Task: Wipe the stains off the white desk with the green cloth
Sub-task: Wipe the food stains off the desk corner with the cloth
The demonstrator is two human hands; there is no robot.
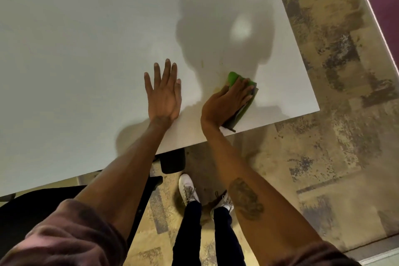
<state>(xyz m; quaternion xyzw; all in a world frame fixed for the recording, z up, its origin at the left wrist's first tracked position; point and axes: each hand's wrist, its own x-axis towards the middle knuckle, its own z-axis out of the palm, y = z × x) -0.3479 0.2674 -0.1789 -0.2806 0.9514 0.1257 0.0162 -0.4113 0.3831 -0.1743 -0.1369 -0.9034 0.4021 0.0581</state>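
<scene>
My right hand [226,103] lies flat on the green cloth [241,97], fingers stretched out and close together, pressing it down on the white desk [86,49] rather than gripping it; the cloth is folded, one bright end poking out past my fingertips and a darker corner hanging just over the near edge of the desk. That puts the cloth near the desk's front right corner, with the right edge not far beyond it and patterned carpet [323,136] below both edges. Faint yellowish stains [203,63] sit just ahead of the cloth and beside my thumb. My left hand [164,95] rests palm down and empty on the bare top, fingers spread wide, just beside the right one, with its wrist close to the front edge. To the left and ahead the white surface runs broad and open. Under the edge stand my white shoes [187,188] and a dark chair [172,161].
</scene>
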